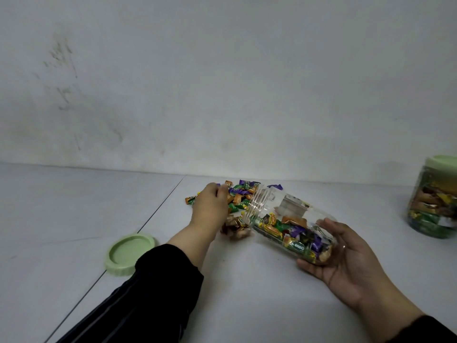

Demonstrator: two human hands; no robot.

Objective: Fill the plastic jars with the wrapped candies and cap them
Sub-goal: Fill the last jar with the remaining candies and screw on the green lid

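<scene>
I count two clear plastic jars, two pale green lids and one loose heap of wrapped candies [241,194], too many and too overlapped to number. The open jar [291,224] lies tilted on its side, its ribbed screw neck pointing at the heap, the lower half packed with crinkly green, purple, orange and brown wrappers. My right hand [346,258] cradles its base from beneath, palm up, fingers curled loosely around the smooth wall. My left hand [210,206] rests knuckles-up on the heap, fingers bent down into the candies; I cannot tell whether it has any pinched. One lid [128,253], round with a raised rim, lies inside-up on the white table [247,305] by my dark left sleeve [148,293]. The second jar [435,199] stands upright at the far right, full and already capped, partly cut off by the frame edge
</scene>
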